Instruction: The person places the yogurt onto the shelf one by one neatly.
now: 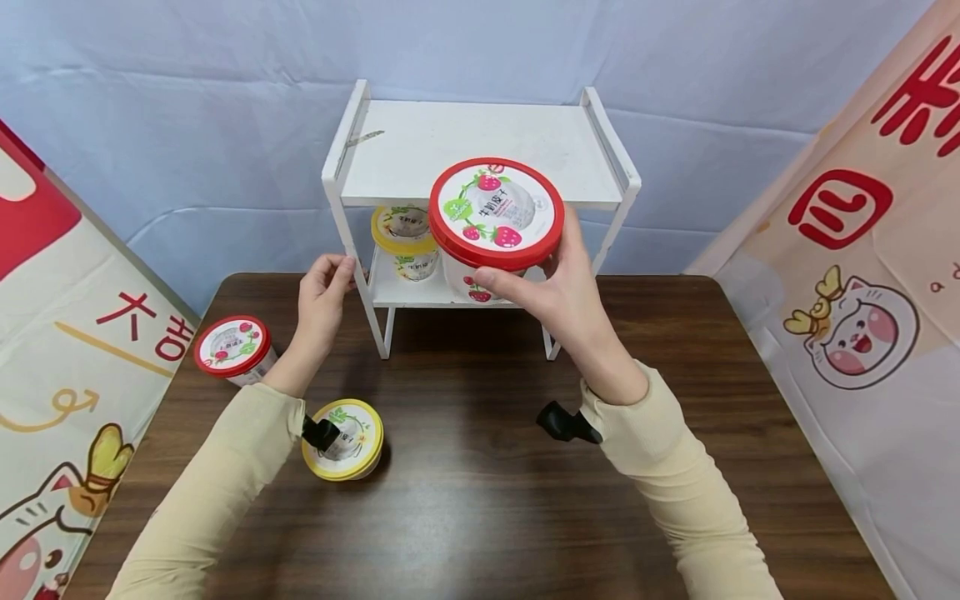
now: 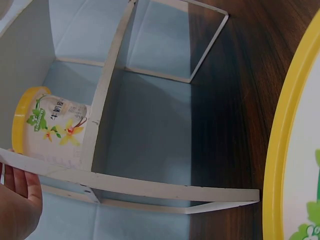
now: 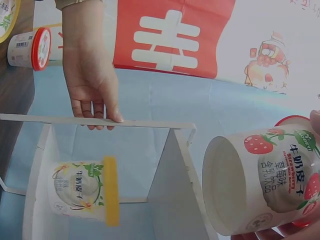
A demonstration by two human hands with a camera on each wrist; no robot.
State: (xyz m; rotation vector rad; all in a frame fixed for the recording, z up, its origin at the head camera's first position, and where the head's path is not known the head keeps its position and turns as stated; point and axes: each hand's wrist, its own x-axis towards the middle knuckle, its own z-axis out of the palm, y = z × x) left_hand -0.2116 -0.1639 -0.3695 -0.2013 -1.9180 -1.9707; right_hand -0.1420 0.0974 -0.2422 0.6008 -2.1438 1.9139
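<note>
My right hand [image 1: 566,300] holds a strawberry tub [image 1: 495,208] with a red lid, thumb on its near side, in front of the white shelf rack [image 1: 480,146]. In the right wrist view, this tub's [image 3: 280,175] pale underside faces left. My left hand [image 1: 321,296] grips the rack's left front post, its fingers reaching behind the post in the left wrist view. On the rack's lower shelf stands a yellow-lidded tub [image 1: 405,237], left of the held one; its floral side shows in the left wrist view.
On the dark wooden table [image 1: 480,500], another red-lidded tub [image 1: 234,346] stands at the left edge. A second yellow-lidded tub [image 1: 343,439] stands by my left wrist, partly covered by a black strap [image 1: 321,433]. Pale blue cloth [image 1: 187,125] hangs behind the rack.
</note>
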